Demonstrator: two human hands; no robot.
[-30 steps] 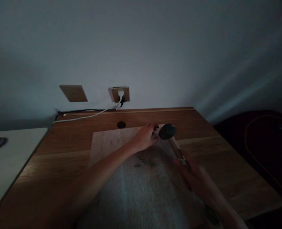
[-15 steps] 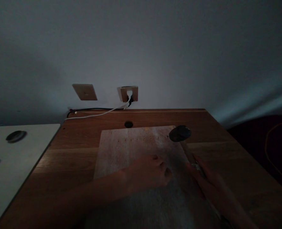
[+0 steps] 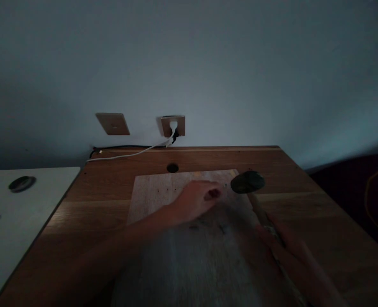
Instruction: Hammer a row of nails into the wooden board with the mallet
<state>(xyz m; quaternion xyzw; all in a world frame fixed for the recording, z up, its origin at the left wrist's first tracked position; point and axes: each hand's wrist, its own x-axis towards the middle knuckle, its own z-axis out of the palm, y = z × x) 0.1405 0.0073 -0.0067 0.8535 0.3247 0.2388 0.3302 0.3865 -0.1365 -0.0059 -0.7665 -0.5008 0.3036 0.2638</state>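
Note:
A pale wooden board [image 3: 163, 192] lies on a brown wooden desk [image 3: 105, 192], with a row of small dots near its far edge. My right hand [image 3: 287, 249] is closed round the wooden handle of a hammer [image 3: 248, 182], whose dark round head hovers at the board's far right corner. My left hand [image 3: 197, 198] rests over the board's far middle, fingers curled in a pinch; what they hold is too small and dark to name. A few small nails [image 3: 222, 228] lie on the board just behind that hand.
A round cable hole [image 3: 172, 167] sits in the desk behind the board. Two wall plates [image 3: 112, 123] are on the wall, one socket [image 3: 172, 125] with a white cable [image 3: 128, 154] plugged in. A white table [image 3: 22, 204] stands at the left. It is dim.
My left hand went back to the loose nails, then moved forward again toward the board's far edge. The hammer head stayed near the far right corner. The view shifted slightly.

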